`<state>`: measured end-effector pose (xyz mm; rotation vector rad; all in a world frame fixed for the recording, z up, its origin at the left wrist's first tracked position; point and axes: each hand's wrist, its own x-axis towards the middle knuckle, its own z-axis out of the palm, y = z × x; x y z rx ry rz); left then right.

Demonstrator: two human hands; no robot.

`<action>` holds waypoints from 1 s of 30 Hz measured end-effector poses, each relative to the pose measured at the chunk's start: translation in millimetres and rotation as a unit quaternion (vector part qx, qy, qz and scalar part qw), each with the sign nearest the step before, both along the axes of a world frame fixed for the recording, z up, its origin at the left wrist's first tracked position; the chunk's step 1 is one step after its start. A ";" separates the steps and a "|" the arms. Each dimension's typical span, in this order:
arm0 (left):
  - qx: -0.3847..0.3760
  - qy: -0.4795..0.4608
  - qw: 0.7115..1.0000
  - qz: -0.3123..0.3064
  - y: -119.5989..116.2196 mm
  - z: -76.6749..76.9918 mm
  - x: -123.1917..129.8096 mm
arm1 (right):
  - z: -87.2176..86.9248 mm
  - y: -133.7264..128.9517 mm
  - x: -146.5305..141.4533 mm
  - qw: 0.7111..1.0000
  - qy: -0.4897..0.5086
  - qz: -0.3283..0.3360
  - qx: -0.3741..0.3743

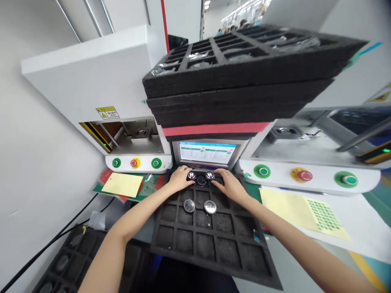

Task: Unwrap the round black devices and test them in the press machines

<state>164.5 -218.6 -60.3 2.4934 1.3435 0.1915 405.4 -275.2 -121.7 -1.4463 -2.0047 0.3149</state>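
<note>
Your left hand (179,179) pinches the left lit disc (191,175) between thumb and fingers; your right hand (230,186) pinches the right lit disc (209,175) likewise. Both discs sit over the far end of the black tray (226,249), near side of the monitor (208,153). Two unlit discs (210,206) lie nearer you, mid-tray.

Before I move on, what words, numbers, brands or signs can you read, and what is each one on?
No text is surely legible.
Round display at the left hand: possibly "88", too small to confirm.
Round display at the right hand: likewise.
Monitor: too small.
Left warning label: yellow triangle sign; writing too small.
Right warning label: cut off, blurred.
</note>
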 end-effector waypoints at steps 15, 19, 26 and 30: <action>0.060 -0.035 0.990 0.126 29.2 51.9 -82.5 | -27.8 25.0 -20.4 0.992 -0.088 -0.090 -0.031; 0.117 -0.018 0.963 0.242 105.9 80.9 -146.4 | -29.1 20.7 -31.4 0.989 -0.101 -0.106 -0.018; 0.048 0.014 0.961 0.271 243.7 71.2 -179.6 | -28.0 15.0 -32.6 0.985 -0.126 -0.119 0.000; 0.007 0.021 0.964 0.266 270.1 67.7 -183.1 | -29.5 19.3 -30.0 0.986 -0.117 -0.120 0.003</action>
